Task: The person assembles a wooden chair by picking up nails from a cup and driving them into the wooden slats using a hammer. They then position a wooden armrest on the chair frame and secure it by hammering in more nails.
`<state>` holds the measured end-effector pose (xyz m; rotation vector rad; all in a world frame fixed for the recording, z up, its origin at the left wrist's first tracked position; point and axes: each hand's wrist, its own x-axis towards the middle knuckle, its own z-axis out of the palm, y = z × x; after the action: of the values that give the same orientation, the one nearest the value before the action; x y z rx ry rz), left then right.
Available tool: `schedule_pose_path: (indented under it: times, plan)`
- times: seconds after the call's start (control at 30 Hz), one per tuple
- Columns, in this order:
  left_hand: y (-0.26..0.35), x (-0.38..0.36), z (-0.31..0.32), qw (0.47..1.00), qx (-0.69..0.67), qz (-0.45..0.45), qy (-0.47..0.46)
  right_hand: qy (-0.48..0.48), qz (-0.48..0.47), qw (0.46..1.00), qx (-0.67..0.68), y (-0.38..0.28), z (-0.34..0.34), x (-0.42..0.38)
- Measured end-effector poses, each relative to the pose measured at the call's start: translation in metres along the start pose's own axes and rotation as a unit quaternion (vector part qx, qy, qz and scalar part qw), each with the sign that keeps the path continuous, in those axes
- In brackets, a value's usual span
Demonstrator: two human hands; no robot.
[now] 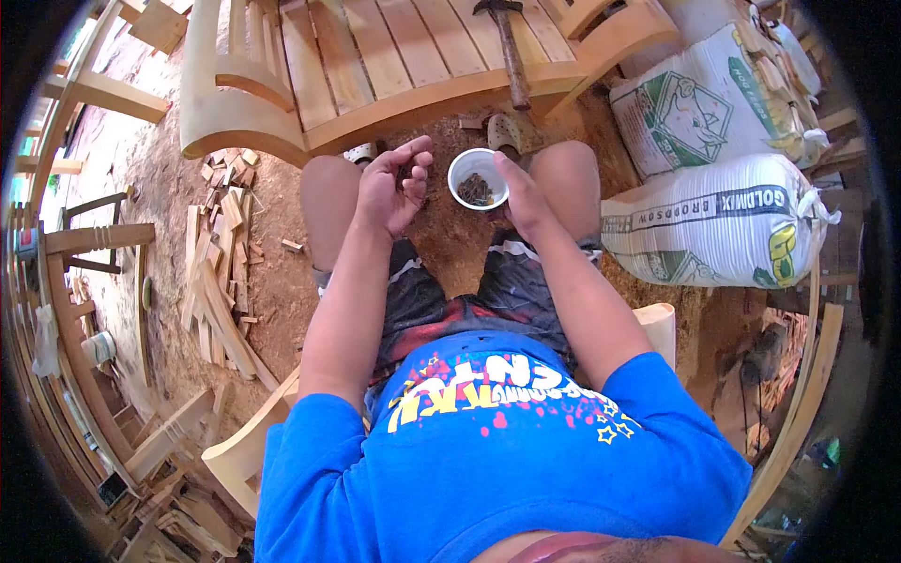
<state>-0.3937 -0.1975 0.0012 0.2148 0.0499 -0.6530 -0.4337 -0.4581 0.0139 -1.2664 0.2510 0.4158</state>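
Observation:
A white plastic cup (452, 174) with small dark brown pieces, perhaps nails, at its bottom is gripped at its right rim by my right hand (522, 197). To the left of the cup, my left hand (395, 186) is raised palm up with its fingers curled inward; what lies in it, if anything, is too small to make out. Both hands are above my lap, apart from each other. Beyond them stands a slatted wooden bench (394, 98), and a hammer (508, 58) lies on its seat with the handle end over the front edge.
Wood offcuts (221, 272) are piled on the dirt floor at left. Two filled white sacks (713, 220) lie at right. Wooden frames (103, 238) stand along the left side. A curved wooden piece (251, 441) is beside my left elbow.

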Motion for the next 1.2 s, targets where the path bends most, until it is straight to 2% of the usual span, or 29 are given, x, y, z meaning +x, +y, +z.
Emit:
schedule_pose_path:
  times: [0.13, 0.17, 0.23, 0.27, 0.47, 0.77, 1.2]
  plan:
    - [-0.004, 0.000, 0.002, 1.000, 0.023, 0.005, -0.003, 0.027, -0.028, 0.998, -0.054, -0.010, 0.011, -0.009]
    - [-0.007, -0.003, 0.007, 0.999, 0.008, 0.023, 0.041, 0.027, -0.046, 0.996, -0.067, -0.010, 0.010, -0.009]
    - [-0.010, -0.011, 0.056, 0.989, -0.022, 0.062, 0.129, 0.027, -0.067, 0.994, -0.086, -0.008, 0.008, -0.009]
    - [-0.007, -0.013, 0.050, 0.995, -0.091, 0.046, 0.021, 0.024, -0.078, 0.992, -0.095, -0.007, 0.008, -0.007]
    - [-0.010, -0.020, 0.082, 0.995, -0.087, 0.036, -0.029, 0.016, -0.074, 0.993, -0.090, -0.015, 0.013, -0.008]
    - [-0.010, -0.019, 0.086, 0.997, -0.055, 0.046, -0.012, 0.039, -0.059, 0.993, -0.094, -0.009, 0.012, -0.005]
    - [-0.013, -0.020, 0.085, 0.997, -0.039, 0.067, -0.029, 0.021, -0.049, 0.995, -0.089, -0.014, 0.016, -0.009]
